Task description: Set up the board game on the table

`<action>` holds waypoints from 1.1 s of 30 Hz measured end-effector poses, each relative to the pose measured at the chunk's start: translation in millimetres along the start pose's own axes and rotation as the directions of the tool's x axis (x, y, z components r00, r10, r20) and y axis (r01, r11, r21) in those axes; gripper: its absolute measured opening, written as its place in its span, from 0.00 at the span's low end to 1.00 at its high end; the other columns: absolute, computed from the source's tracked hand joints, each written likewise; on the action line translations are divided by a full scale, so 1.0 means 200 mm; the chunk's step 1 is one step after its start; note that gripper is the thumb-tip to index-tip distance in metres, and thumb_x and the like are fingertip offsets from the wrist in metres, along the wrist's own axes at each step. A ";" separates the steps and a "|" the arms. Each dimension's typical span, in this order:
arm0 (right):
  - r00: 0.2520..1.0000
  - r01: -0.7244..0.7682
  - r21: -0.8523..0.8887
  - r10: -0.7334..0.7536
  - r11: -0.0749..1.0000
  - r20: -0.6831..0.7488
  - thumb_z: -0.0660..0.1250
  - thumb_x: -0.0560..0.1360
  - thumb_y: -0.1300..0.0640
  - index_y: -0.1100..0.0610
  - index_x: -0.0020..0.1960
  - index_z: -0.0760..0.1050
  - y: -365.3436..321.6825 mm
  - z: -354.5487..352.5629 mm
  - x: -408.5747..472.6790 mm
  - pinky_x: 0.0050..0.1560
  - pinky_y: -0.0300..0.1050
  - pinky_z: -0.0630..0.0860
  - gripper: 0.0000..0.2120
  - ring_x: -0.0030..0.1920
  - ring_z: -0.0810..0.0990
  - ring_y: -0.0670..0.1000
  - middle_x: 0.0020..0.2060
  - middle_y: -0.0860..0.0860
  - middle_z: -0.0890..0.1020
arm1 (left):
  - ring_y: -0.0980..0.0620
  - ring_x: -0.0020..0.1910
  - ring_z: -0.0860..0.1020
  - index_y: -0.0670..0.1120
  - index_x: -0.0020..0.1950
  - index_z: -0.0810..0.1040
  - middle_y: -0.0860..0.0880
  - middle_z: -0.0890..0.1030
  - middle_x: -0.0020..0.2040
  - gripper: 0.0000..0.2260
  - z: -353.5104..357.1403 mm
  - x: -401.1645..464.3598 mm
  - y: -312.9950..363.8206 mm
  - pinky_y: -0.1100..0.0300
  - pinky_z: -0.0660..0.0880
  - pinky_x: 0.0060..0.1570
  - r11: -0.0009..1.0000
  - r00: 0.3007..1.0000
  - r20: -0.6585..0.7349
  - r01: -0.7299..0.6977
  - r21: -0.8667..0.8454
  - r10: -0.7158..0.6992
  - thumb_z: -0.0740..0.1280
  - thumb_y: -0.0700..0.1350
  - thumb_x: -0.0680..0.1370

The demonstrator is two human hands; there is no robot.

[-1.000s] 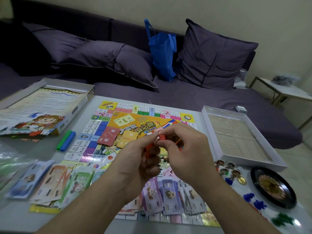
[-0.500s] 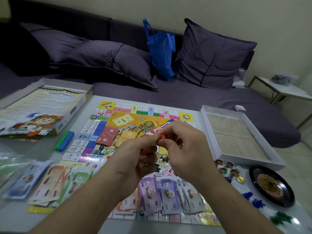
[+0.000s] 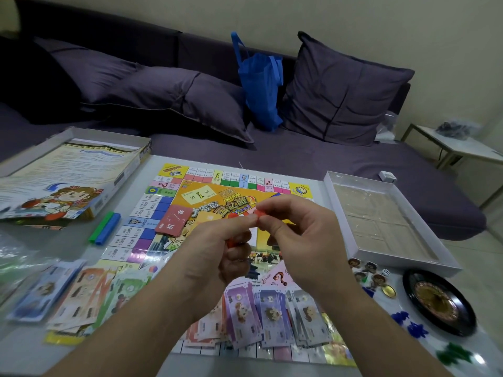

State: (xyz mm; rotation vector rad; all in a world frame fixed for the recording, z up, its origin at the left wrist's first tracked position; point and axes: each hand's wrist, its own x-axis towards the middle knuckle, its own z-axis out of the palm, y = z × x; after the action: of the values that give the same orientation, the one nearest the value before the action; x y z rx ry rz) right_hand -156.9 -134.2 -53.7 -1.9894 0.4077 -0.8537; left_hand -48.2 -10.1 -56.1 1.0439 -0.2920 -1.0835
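Observation:
The colourful game board (image 3: 174, 197) lies flat on the table in front of me. Above its middle, my left hand (image 3: 220, 257) and my right hand (image 3: 302, 240) meet, fingertips together. Both pinch small red plastic pieces (image 3: 257, 212); more red plastic shows inside my left palm. A red card stack (image 3: 174, 220) sits on the board left of my hands. Stacks of paper money (image 3: 269, 317) lie along the board's near edge, with more notes (image 3: 81, 295) to the left.
The box lid (image 3: 68, 175) lies at the left, a green and a blue bar (image 3: 104, 227) beside it. At the right are the white box tray (image 3: 381, 221), a black roulette wheel (image 3: 441, 303), character tokens, a die (image 3: 385, 272) and blue and green pieces. A sofa stands behind.
My hands stay together over the board and have shifted slightly, the fingertips working the red pieces; the view has tilted a little.

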 end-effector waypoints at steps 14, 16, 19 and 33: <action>0.996 -0.071 0.109 0.076 0.991 -0.039 0.75 0.77 0.66 0.55 0.49 0.84 0.00 -0.04 0.03 0.39 0.47 0.83 0.07 0.43 0.87 0.53 0.42 0.50 0.88 | 0.55 0.31 0.66 0.36 0.56 0.80 0.50 0.71 0.34 0.12 0.00 -0.01 0.03 0.62 0.64 0.30 0.892 0.984 0.059 -0.179 0.415 0.170 0.59 0.41 0.87; 0.996 -0.071 0.113 0.076 0.991 -0.040 0.75 0.76 0.66 0.54 0.47 0.85 0.00 -0.03 0.03 0.39 0.46 0.82 0.08 0.43 0.87 0.52 0.41 0.50 0.88 | 0.55 0.30 0.65 0.39 0.51 0.79 0.52 0.69 0.31 0.13 0.00 -0.01 0.02 0.61 0.63 0.30 0.855 0.982 0.072 -0.189 0.484 0.176 0.58 0.41 0.87; 0.997 -0.070 0.109 0.074 0.992 -0.031 0.76 0.75 0.66 0.54 0.47 0.86 -0.01 -0.03 0.02 0.41 0.44 0.82 0.08 0.42 0.87 0.51 0.41 0.48 0.88 | 0.56 0.28 0.64 0.46 0.47 0.80 0.55 0.68 0.29 0.14 0.00 -0.01 0.00 0.61 0.64 0.31 0.814 0.977 0.095 -0.210 0.542 0.189 0.58 0.42 0.88; 0.994 -0.060 -0.021 0.058 0.998 -0.089 0.77 0.76 0.61 0.52 0.52 0.89 0.02 0.02 -0.02 0.50 0.48 0.85 0.07 0.48 0.88 0.47 0.43 0.43 0.89 | 0.58 0.36 0.73 0.56 0.53 0.79 0.59 0.74 0.34 0.11 0.00 -0.01 -0.02 0.47 0.78 0.47 0.584 0.938 0.080 -0.276 0.763 0.338 0.57 0.49 0.87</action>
State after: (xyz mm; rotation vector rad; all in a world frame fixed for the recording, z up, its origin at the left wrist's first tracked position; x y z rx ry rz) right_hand -156.8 -130.8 -59.5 -1.9562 0.5272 -0.9052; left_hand -51.0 -8.6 -59.6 1.7166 -0.9057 -0.5684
